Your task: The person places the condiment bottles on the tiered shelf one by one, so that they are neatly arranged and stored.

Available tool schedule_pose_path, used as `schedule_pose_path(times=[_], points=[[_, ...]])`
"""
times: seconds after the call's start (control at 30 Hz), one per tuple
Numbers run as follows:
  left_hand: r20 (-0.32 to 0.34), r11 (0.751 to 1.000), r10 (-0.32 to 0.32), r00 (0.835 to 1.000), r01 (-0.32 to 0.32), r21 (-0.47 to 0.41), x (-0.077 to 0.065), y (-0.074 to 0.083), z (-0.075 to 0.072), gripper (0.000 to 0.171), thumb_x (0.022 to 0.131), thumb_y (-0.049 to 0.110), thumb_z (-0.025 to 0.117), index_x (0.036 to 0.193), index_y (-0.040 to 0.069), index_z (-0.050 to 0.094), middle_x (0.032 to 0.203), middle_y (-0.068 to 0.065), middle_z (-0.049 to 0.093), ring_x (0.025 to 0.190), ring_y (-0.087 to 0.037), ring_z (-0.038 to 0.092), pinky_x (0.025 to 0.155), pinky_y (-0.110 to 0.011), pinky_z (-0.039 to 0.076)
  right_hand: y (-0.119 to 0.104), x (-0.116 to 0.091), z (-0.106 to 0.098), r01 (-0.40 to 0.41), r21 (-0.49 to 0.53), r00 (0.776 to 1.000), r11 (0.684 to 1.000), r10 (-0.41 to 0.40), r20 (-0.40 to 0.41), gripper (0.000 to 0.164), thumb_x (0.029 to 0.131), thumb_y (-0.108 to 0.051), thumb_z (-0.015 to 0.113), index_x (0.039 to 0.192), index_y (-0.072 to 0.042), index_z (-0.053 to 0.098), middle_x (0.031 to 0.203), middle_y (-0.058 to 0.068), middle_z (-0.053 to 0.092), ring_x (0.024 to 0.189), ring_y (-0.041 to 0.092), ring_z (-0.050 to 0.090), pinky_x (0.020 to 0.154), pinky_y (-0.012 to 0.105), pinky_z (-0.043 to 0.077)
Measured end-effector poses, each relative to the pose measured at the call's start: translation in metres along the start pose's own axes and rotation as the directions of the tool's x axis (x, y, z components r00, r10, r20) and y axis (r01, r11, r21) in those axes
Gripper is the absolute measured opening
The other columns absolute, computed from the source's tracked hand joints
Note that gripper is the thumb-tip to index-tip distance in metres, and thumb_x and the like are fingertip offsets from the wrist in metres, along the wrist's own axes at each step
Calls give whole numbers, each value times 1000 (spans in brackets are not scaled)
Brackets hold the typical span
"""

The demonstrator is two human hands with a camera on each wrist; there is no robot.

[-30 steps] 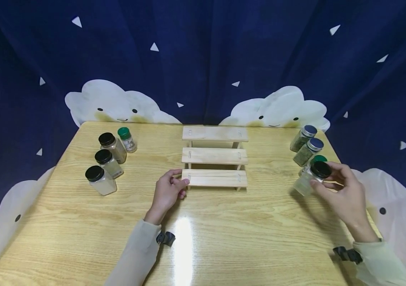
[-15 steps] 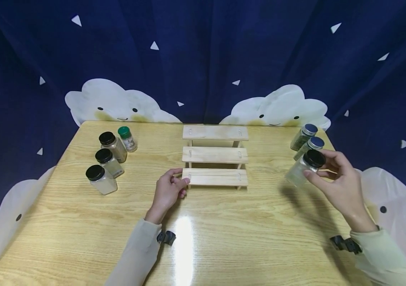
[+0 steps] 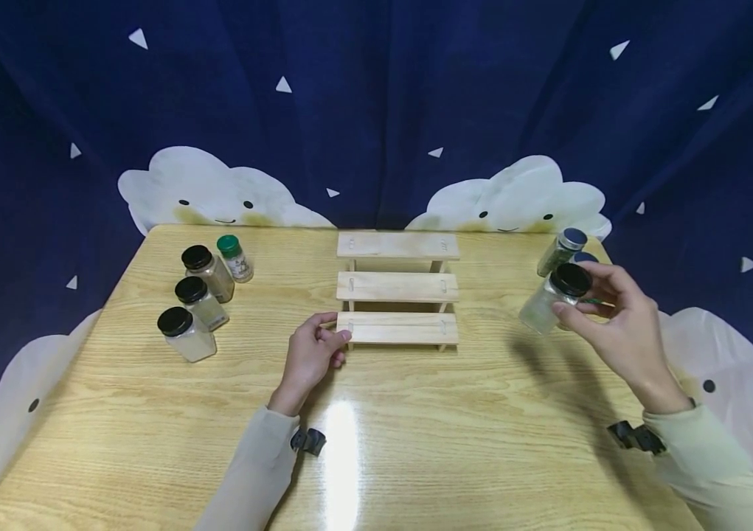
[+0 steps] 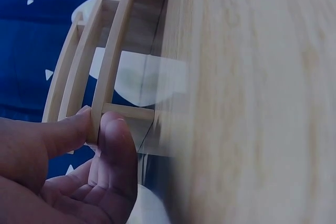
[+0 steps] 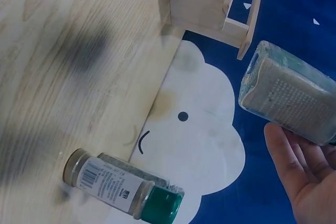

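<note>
My left hand [image 3: 310, 358] pinches the left end of the lowest step of a three-tier wooden spice rack [image 3: 397, 287]. In the left wrist view the thumb [image 4: 68, 129] lies on one face of that board and the fingers on the other. My right hand [image 3: 625, 339] grips a clear spice jar [image 3: 542, 308] near its black lid, holding it tilted above the table's right side. Its powdery contents and patterned side show in the right wrist view, where the jar [image 5: 289, 90] is raised away from a green-capped shaker bottle [image 5: 115, 184] standing on the table.
Two blue-lidded jars of dried herbs stand at the back right, the rear jar [image 3: 558, 254] in plainer sight. On the left are several black-lidded jars [image 3: 192, 338] and a green-capped shaker [image 3: 237, 259]. A dark blue curtain [image 3: 376, 110] hangs behind the wooden table [image 3: 416, 428].
My right hand has carried the black-lidded jar up and leftward, away from the green-capped bottle, and now overlaps the nearer blue-lidded jar. The left hand stays on the rack.
</note>
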State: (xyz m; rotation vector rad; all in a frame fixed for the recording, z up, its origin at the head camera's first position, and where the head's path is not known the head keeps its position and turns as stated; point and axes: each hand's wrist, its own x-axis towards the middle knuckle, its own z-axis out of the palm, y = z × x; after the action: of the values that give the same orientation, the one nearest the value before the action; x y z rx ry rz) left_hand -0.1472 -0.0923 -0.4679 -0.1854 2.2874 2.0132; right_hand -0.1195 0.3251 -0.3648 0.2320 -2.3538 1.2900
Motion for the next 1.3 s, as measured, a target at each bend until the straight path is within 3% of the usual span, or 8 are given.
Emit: schedule_pose_path(times=[0.67,1.03,1.3], points=[[6,1000,1,1000,0,-15,0,-1,0,47,102,-1,76,145,-9,60,83,-11,67,59,-14,66,54,-22,60,-13,25,18,52,57,999,997,-52,13,59,86,11,84,141,0,67,114,-6,74,95,7,71,81,11,59],[5,1000,-4,1000,4,-23,1,-3,0,47,101,-2,76,145,-8,60,85,-13,67,59,-14,66,54,-22,60,-20,36,28,39,126,999,991,-43,30,57,87,12,82,141,1,66,123,0,68,104,11,71,85,14,60],[10,999,6,1000,-6,-42,0,-3,0,46,102,-3,74,145,-10,59,84,-13,68,59,-14,66,55,-23,61,-25,48,38,42,210,998,977,-51,41,54,88,14,80,139,1,68,120,3,73,100,13,72,83,15,61]])
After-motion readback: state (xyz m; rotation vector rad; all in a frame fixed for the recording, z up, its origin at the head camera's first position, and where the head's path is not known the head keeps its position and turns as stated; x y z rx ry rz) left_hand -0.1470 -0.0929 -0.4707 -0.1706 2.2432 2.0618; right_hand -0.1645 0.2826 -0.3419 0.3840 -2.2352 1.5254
